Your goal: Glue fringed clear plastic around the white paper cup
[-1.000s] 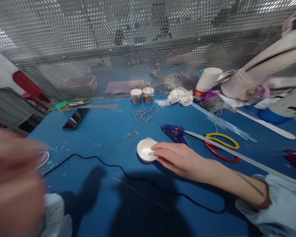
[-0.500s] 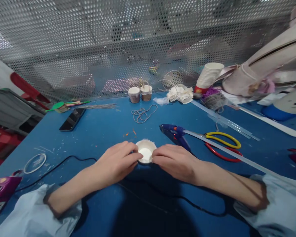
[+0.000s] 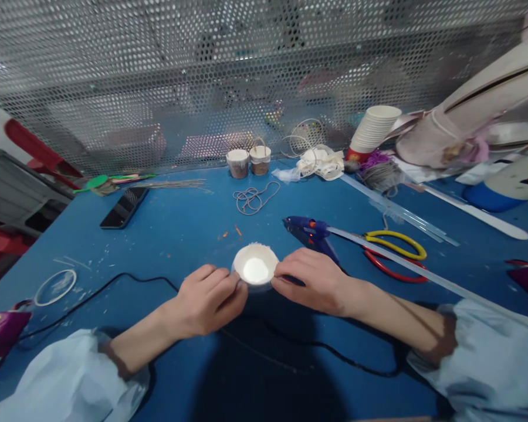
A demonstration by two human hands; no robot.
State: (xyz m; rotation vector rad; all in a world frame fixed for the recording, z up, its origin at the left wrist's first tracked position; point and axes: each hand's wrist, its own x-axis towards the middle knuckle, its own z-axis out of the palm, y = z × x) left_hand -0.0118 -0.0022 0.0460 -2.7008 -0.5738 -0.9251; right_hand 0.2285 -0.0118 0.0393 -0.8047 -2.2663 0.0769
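Observation:
A small white paper cup point(image 3: 256, 266) with a frayed rim is held just above the blue table point(image 3: 180, 234), mouth up. My left hand point(image 3: 209, 299) pinches its left side with curled fingers. My right hand point(image 3: 312, 280) grips its right side the same way. Both wrists come out of pale blue sleeves. A blue glue gun point(image 3: 310, 231) lies just behind my right hand, with a long clear glue stick point(image 3: 422, 272) running out to the right.
Yellow and red scissors point(image 3: 396, 258) lie right of the glue gun. A black cable point(image 3: 114, 284) crosses the near table. Farther back are a string coil point(image 3: 250, 199), two small cups point(image 3: 249, 161), a phone point(image 3: 123, 208), stacked paper cups point(image 3: 374, 133) and a perforated metal wall point(image 3: 202, 88).
My left hand came in from the blurred left edge and took the cup's left side. Both hands have since lifted the cup slightly and drawn it nearer to me.

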